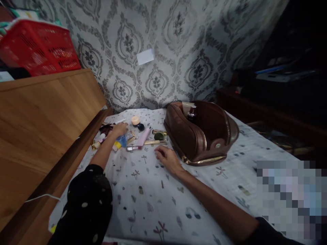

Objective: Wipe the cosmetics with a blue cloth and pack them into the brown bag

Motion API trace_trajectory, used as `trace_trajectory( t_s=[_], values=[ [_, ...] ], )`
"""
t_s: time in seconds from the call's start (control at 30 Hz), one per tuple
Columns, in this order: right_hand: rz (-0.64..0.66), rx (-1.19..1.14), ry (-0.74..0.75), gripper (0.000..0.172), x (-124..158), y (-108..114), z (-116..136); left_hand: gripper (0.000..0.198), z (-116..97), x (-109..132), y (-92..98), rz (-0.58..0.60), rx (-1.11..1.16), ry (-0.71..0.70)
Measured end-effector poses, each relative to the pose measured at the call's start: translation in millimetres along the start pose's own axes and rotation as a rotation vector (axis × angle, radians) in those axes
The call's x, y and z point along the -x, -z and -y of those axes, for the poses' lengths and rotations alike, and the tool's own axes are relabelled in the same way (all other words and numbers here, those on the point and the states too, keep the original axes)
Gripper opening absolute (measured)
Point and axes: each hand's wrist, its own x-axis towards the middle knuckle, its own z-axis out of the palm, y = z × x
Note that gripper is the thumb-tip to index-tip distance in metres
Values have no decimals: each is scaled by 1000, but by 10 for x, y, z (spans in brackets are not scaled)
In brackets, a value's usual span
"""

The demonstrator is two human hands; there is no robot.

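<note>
My left hand [119,130] reaches into a heap of small cosmetics at the far left of the patterned bedsheet [153,200]; its fingers curl down over a blue item [122,141], and I cannot see whether they grip it. Beside it lie a pink tube [143,137], a round peach-lidded jar [135,120], a dark green compact [158,136] and a pink-capped stick [134,148]. My right hand [167,158] rests flat on the sheet, fingers loosely spread, holding nothing. An open brown leather toiletry bag [201,139] stands just right of it, with a dark bottle [192,114] inside.
A wooden headboard [43,119] runs along the left, with a red plastic basket [38,47] on top. Patterned wallpaper [166,44] with a white card [145,56] closes the back. Dark furniture stands at the right. A white cable [43,196] lies at the lower left.
</note>
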Motion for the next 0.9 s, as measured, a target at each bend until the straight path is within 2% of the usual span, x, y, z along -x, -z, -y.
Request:
trace_trajectory(
  t_s=[0.07,0.13,0.23,0.3,0.43,0.53,0.67,0.83,0.9],
  values=[
    [8,41,45,16,11,-52,59,38,-75,-5,-82,51,-1,-29],
    [68,156,176,18,-8,-167,158,37,-136,-5,-123,87,9,-62],
    [209,417,433,26,-118,-413,336,37,-191,20,-106,104,38,-99],
    [256,558,496,34,-225,-556,420,37,-221,55,-62,94,56,-114],
    [291,787,487,34,-380,-630,421,36,-294,141,55,35,89,-144],
    [273,853,468,30,-385,-528,348,25,-326,209,155,-5,127,-171],
    [234,877,453,29,-293,-392,293,24,-298,354,245,-10,185,-222],
    [141,884,388,27,-164,-380,278,21,-198,637,202,87,289,-343],
    [107,881,356,27,-126,-392,278,24,-162,757,134,58,325,-336]
  ],
)
